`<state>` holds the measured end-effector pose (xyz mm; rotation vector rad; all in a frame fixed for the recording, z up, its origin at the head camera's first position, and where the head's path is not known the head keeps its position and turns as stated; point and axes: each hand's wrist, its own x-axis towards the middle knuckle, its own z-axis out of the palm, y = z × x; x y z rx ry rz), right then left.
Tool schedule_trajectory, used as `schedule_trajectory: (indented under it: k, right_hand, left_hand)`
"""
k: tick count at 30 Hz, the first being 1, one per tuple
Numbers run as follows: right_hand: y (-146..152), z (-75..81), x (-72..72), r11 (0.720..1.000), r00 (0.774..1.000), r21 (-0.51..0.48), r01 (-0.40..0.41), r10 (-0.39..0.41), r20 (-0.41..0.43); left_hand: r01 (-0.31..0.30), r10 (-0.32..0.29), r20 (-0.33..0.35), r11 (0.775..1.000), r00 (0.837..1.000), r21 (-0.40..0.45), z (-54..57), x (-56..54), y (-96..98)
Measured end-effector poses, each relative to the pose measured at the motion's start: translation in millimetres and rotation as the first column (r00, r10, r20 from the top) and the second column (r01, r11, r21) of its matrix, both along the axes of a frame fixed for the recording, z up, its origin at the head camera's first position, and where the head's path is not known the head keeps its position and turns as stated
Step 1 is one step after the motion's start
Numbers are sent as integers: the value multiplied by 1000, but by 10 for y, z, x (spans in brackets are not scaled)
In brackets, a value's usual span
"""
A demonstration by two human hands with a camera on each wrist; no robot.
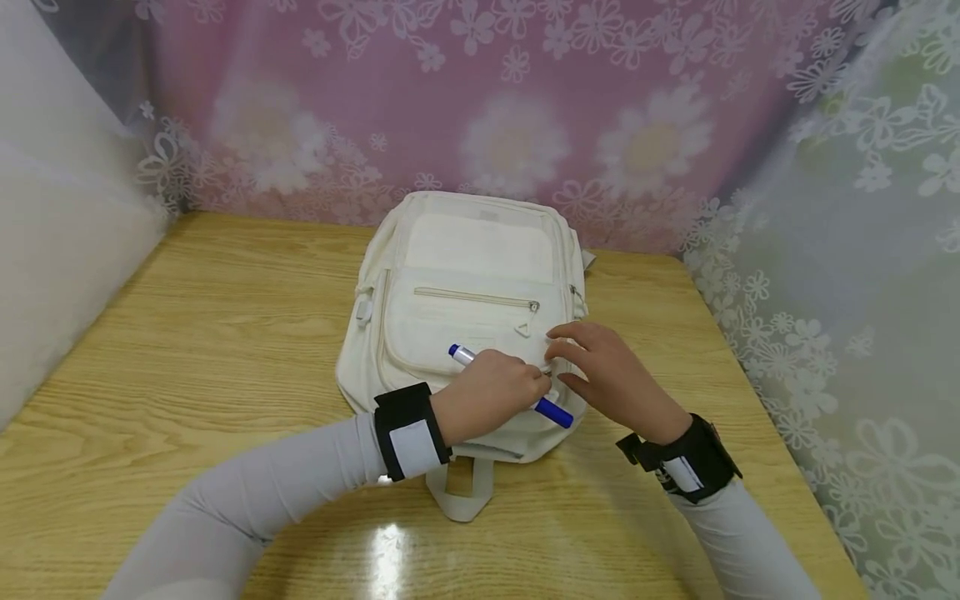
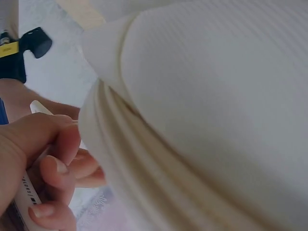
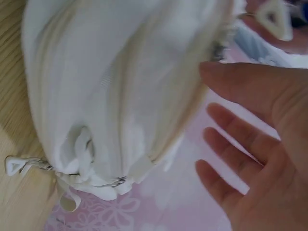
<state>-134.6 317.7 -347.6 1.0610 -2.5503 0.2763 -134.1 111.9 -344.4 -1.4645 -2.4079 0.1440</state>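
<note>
A cream backpack (image 1: 480,242) lies on the table, its front pocket facing up. My left hand (image 1: 491,392) is over the pocket's lower part, fingers curled round a marker (image 1: 555,413) with a white barrel and blue ends. In the left wrist view, its thumb and finger pinch a white zipper pull (image 2: 41,108) beside the pocket's edge. The right wrist view shows that triangular pull at upper right. My right hand (image 1: 618,379) is at the pocket's right corner, fingers apart and gently bent, with the thumb (image 3: 224,79) right at the zipper edge.
Another zipper (image 1: 480,297) crosses the upper pocket, its triangular pull (image 1: 522,330) hanging at the right end. The carry handle (image 1: 459,505) points toward me on the wooden table (image 1: 225,333). Flowered curtains (image 1: 420,108) enclose the back and right sides.
</note>
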Motion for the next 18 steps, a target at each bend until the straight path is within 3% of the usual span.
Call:
schedule_trajectory:
  k: [3, 11, 18]
  right_hand:
    - [-36, -49, -82, 1000, 999, 21, -16, 17, -46]
    - [-42, -65, -146, 993, 994, 106, 53, -43, -99]
    - [27, -71, -121, 991, 985, 91, 100, -86, -150]
  left_hand:
    - [-7, 7, 8, 1000, 1000, -14, 5, 5, -8]
    - [-9, 9, -17, 1000, 1000, -28, -2, 2, -112]
    - [-29, 30, -37, 999, 999, 19, 15, -10, -467]
